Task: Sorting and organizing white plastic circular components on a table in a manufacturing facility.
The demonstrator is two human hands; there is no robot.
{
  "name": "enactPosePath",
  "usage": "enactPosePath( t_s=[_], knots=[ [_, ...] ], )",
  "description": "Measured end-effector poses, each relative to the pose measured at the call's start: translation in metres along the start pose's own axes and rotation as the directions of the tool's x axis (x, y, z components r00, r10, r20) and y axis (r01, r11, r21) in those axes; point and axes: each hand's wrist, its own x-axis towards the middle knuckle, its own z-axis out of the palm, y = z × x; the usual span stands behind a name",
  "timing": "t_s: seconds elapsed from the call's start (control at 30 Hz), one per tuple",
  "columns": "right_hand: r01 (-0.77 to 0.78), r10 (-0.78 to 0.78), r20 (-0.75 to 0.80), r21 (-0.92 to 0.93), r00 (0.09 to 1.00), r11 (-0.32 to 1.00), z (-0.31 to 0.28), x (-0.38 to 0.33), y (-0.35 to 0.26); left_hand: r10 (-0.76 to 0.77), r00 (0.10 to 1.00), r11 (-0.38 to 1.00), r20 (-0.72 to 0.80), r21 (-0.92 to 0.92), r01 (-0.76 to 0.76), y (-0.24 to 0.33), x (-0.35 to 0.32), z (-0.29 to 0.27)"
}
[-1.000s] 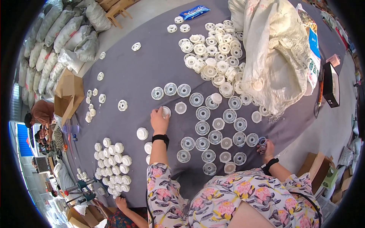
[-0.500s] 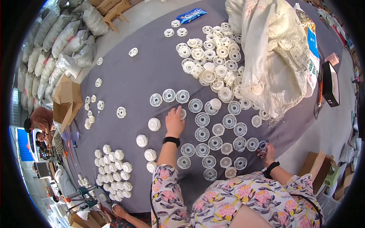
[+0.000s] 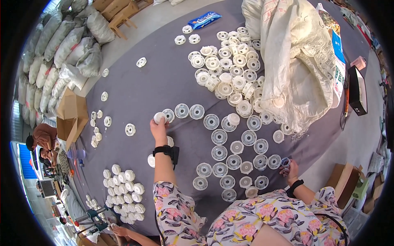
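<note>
Left hand (image 3: 158, 132) had shifted leftward, its fingers curled around a round white plastic cap (image 3: 159, 117) just left of a clear round plastic disc (image 3: 169, 114); the farther right hand (image 3: 292, 172) gripped clear plastic rings (image 3: 285, 161).

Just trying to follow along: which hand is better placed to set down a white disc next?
Probably the left hand: it holds a white disc near a row of clear discs, while the right hand holds clear rings.
</note>
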Motion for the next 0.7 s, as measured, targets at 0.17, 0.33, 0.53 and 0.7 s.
enactPosePath(
  t_s=[0.17, 0.33, 0.53, 0.7],
  knots=[
    [0.011, -0.01, -0.01, 0.057, 1.0, 0.998, 0.001, 0.0, 0.004, -0.099, 0.992, 0.995, 0.082, -0.003, 0.099, 0.008, 0.018, -0.003],
    [0.023, -0.022, -0.01, 0.09, 1.0, 0.996, 0.005, 0.0, 0.005, 0.205, 0.978, 0.706, 0.026, 0.689, -0.166, 0.001, 0.026, -0.009],
    [0.048, -0.048, -0.003, 0.097, 0.999, 0.994, 0.002, -0.001, 0.003, 0.52, 0.839, 0.403, 0.162, 0.819, -0.408, 0.008, 0.008, 0.002],
    [0.034, -0.035, 0.008, 0.058, 0.999, 0.998, 0.004, 0.0, 0.002, 0.381, 0.855, 0.08, 0.352, 0.909, -0.41, -0.015, 0.0, -0.009]
  ],
)
